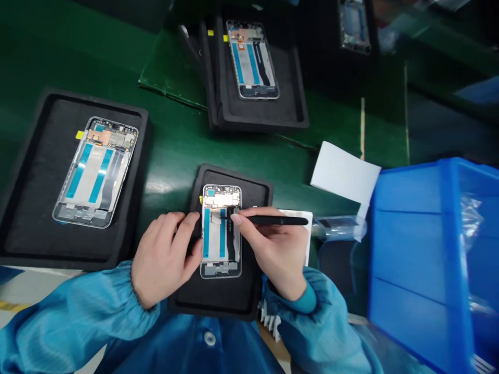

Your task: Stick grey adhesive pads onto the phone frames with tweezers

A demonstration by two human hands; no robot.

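An opened phone (214,244) lies in a black foam tray (216,304) in front of me, its circuit board, white battery and blue strips exposed. My left hand (166,257) rests at the phone's left edge, fingers bent, with thumb and forefinger steadying it. Black tweezers (278,221) are pinched in my right hand (278,254). Their tips reach over the battery, at a small pale tab (215,217) just below the board. Whether the tips grip the tab I cannot tell.
Another opened phone (95,176) lies in a larger black tray (27,228) on the left. Stacked trays (290,111) at the back hold a third phone (249,59). To the right are white paper (345,171), clear plastic wrapping (337,228) and a blue bin (409,228).
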